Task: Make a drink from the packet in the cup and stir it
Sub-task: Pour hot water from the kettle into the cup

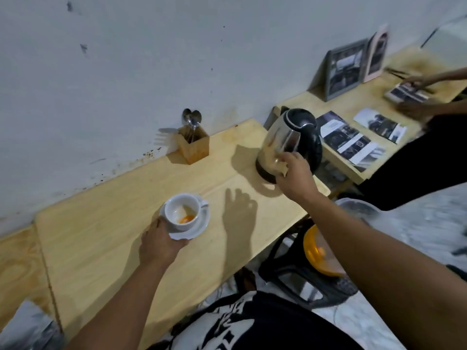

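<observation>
A white cup point(182, 210) with orange powder at its bottom sits on a white saucer point(195, 228) on the wooden table point(106, 238). My left hand point(161, 242) grips the saucer's near edge and touches the cup's side. A steel and black electric kettle point(290, 141) stands at the table's far right corner. My right hand point(294, 174) reaches to the kettle's body, fingers spread against its steel side, not on the handle. A wooden holder point(193, 145) with spoons point(193, 120) stands by the wall. No packet is visible.
A second table point(351, 102) to the right carries photo prints, a framed picture point(345, 69) and another person's hands point(417, 97). Below the table edge stand a black stool point(298, 271) and an orange lidded container point(319, 251). A stained wall borders the table's far side.
</observation>
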